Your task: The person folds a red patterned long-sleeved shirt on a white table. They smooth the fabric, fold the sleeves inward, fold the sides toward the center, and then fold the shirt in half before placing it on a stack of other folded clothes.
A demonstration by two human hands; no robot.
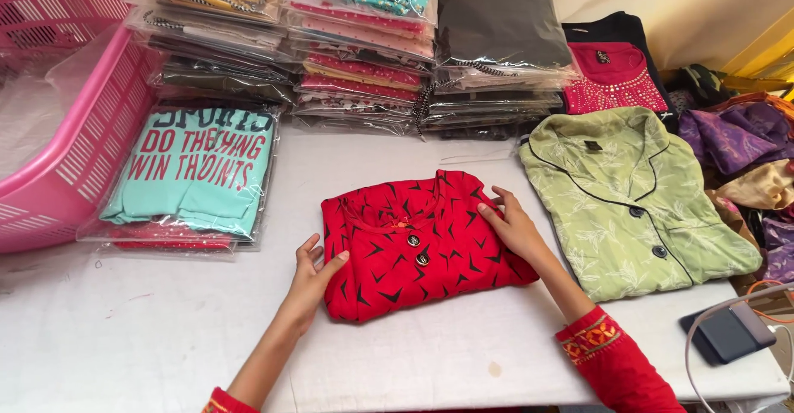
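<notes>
Both hands flat on folded red top, mid surface.
Left hand (310, 276) grip spread at left edge; right hand (513, 227) spread, pressing right side of red top (418, 243). Collar points away, long axis left-right.

red garment (418, 243) | black angular print, 2 buttons | folded flat | white table centre, front edge

Bright, even daylight; soft faint shadows on the tabletop (463, 355); glare on plastic bags (496, 74); sharp focus, slight edge distortion.
</notes>
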